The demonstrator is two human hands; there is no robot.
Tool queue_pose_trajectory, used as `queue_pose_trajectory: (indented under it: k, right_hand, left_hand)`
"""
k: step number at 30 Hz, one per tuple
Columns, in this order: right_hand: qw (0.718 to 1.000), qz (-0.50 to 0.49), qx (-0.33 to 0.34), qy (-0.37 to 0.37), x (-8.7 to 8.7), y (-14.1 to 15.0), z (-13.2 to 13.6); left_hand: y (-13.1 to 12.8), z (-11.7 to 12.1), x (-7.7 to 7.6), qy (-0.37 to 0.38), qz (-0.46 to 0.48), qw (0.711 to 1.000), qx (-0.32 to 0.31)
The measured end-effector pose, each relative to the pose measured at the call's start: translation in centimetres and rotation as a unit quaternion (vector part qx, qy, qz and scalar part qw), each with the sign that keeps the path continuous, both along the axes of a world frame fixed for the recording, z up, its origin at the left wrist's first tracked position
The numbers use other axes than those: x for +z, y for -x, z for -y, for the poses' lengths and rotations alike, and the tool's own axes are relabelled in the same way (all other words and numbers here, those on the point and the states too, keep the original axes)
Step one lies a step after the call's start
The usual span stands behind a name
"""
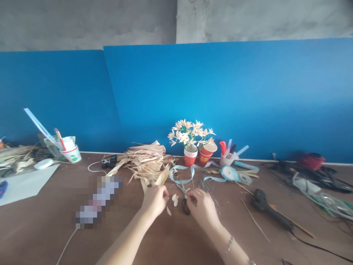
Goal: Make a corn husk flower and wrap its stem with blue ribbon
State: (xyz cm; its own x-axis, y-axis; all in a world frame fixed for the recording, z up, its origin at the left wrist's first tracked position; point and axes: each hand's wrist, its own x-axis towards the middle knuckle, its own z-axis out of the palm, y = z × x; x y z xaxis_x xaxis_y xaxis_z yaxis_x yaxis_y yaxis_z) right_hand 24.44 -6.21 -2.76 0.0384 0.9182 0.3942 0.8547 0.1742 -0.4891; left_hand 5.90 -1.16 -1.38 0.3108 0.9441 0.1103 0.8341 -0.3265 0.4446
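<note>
My left hand (156,198) is closed, fingers curled, in front of a heap of dried husk leaves (149,158). One leaf shows just beyond its knuckles; I cannot tell whether the fingers grip it. My right hand (203,204) is closed in a pinch beside small scissors (185,207) with black handles. Whether it touches the scissors, or what its fingertips hold, cannot be made out. Small cut husk petals (175,200) lie between the hands. Thin wire pieces (206,187) lie behind my right hand. Husk flowers (184,134) on green stems stand in stacked paper cups (190,158).
Pale blue ribbon (228,173) curls across the table behind the hands. At right are a dark glue gun (271,211), sticks and tangled cables. A pixelated strip-like object (97,202) with a cord lies at left. A blue partition (220,92) borders the back.
</note>
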Motion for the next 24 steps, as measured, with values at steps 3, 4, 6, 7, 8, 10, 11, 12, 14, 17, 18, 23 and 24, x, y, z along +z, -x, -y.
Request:
queue_pose_trajectory:
  k: [3,4,6,7,8,10,11,12,14,17,18,23,24]
  right_hand:
    - [1.0,0.006,-0.001,0.003,0.2,0.1,0.1]
    - [1.0,0.008,-0.002,0.001,0.2,0.2,0.2]
    - [1.0,0.008,-0.003,-0.004,0.2,0.3,0.3]
    - [1.0,0.007,-0.003,-0.008,0.1,0.3,0.3]
    - [1.0,0.006,-0.002,-0.01,0.1,0.3,0.3]
    - [1.0,0.005,0.0,-0.015,0.0,0.4,0.4]
    - [1.0,0.005,0.001,-0.016,0.0,0.4,0.3]
    - [1.0,0.005,0.003,-0.017,0.0,0.3,0.3]
    - [1.0,0.004,0.005,-0.018,0.0,0.3,0.3]
    - [1.0,0.003,0.007,-0.019,0.0,0.3,0.3]
    - [1.0,0.003,0.006,-0.019,0.0,0.3,0.3]
    - [1.0,0.003,0.0,-0.013,0.1,0.4,0.4]
    - [1.0,0.002,-0.001,-0.012,0.2,0.4,0.4]
  left_hand:
    - [0.5,0.5,0.7,0.06,-0.03,0.998,0.003]
    - [0.6,0.7,0.9,0.078,-0.041,0.996,0.002]
    - [0.6,1.0,1.1,0.097,-0.061,0.993,-0.003]
    - [0.5,1.2,1.2,0.103,-0.068,0.992,-0.008]
    - [0.3,1.3,1.2,0.108,-0.071,0.992,-0.014]
    - [0.1,1.4,1.1,0.118,-0.071,0.99,-0.027]
    - [0.0,1.4,1.1,0.124,-0.07,0.989,-0.032]
    - [0.0,1.4,1.1,0.127,-0.069,0.989,-0.035]
    - [0.0,1.4,1.2,0.125,-0.069,0.989,-0.041]
    - [0.1,1.4,1.5,0.111,-0.068,0.99,-0.048]
    - [0.2,1.4,1.7,0.107,-0.07,0.99,-0.051]
    - [0.0,1.6,1.8,0.113,-0.099,0.985,-0.083]
    - [0.0,1.6,1.7,0.116,-0.099,0.984,-0.089]
